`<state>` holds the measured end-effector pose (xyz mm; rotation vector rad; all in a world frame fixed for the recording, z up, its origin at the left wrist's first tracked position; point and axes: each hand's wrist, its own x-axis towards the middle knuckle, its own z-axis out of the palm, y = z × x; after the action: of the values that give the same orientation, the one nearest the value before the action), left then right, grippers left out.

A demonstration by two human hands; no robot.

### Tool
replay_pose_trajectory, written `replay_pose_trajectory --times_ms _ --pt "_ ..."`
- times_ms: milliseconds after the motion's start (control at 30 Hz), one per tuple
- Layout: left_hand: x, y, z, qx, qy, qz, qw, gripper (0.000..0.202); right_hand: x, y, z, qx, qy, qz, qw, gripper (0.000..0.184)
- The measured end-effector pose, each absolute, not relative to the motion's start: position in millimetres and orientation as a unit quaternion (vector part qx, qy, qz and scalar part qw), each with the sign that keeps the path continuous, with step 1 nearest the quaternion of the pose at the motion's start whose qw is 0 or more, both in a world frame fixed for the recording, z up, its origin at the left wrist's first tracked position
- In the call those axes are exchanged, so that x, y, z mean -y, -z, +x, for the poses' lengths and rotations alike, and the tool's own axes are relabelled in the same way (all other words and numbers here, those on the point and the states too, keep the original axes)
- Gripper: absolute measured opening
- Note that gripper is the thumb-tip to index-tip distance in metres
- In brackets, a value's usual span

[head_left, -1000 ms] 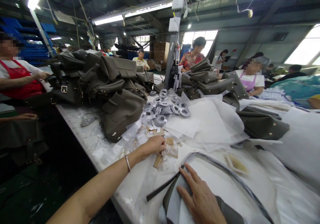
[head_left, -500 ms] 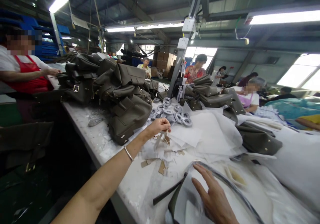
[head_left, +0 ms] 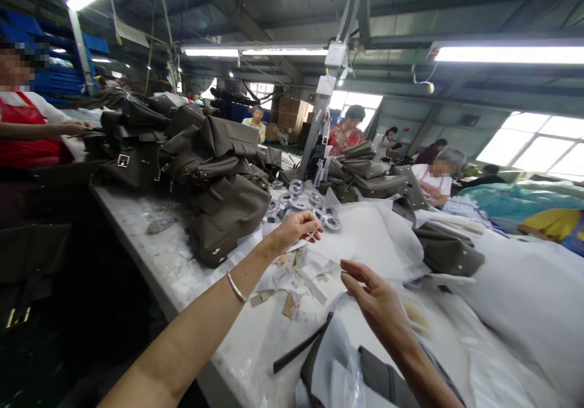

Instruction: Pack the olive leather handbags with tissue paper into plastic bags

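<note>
My left hand (head_left: 302, 225), a bangle on its wrist, is closed in a pinch over the middle of the table. A thin white string (head_left: 313, 235) shows at its fingertips; whether anything hangs from it I cannot make out. Below lie brown card tags (head_left: 289, 304) with white strings and clear plastic bits. My right hand (head_left: 371, 292) is raised with its fingers stretched out, holding nothing. Beneath it, at the near edge, lies a dark olive bag (head_left: 311, 359) partly covered in white paper and clear plastic. A dark strap (head_left: 296, 352) sticks out leftward from it.
Dark olive bags (head_left: 230, 213) are heaped at left, more (head_left: 381, 177) behind a metal post (head_left: 314, 131). Wrapped ring-shaped coils (head_left: 329, 221) lie near the post. White sheets (head_left: 374, 231) spread to the right. Several co-workers sit or stand around; one wears a red apron (head_left: 27, 134).
My right hand has lifted off the bag's strap and moved up toward my left hand. My left hand has shifted slightly right, up from the tags. The view has turned a little right.
</note>
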<state>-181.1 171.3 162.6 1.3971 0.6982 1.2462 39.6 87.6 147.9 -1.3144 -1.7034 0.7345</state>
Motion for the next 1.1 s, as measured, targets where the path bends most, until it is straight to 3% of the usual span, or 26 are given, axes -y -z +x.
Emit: replay_pose_trajectory --times_ms 200,333,467,600,733,1100 --pt "-145.5 -173.1 -154.1 -0.28 -0.544 0.59 0.527 0.039 -86.5 -166.7 18.1 0.603 -0.389 -0.505 0.479 0.055" --pt "-134.1 -179.3 -137.0 -0.271 -0.548 0.598 0.518 0.034 -89.0 -177.6 6.0 0.605 -0.392 -0.463 0.515 0.044" --pt "-127.0 -178.6 -128.6 -0.236 -0.532 0.593 0.557 0.046 -91.7 -185.5 7.9 0.585 -0.402 -0.446 0.545 0.04" --pt "-122.1 -164.2 -125.7 -0.201 -0.463 0.599 0.622 0.058 -92.8 -189.5 24.3 0.557 -0.43 -0.444 0.555 0.043" --pt "-118.3 -141.6 -121.8 -0.2 -0.403 0.594 0.667 0.049 -94.5 -191.8 43.5 0.529 -0.417 -0.463 0.576 0.044" --pt "-114.4 -95.3 -108.1 -0.256 -0.396 0.521 0.711 0.055 -95.6 -178.3 66.6 0.45 -0.467 -0.455 0.61 0.041"
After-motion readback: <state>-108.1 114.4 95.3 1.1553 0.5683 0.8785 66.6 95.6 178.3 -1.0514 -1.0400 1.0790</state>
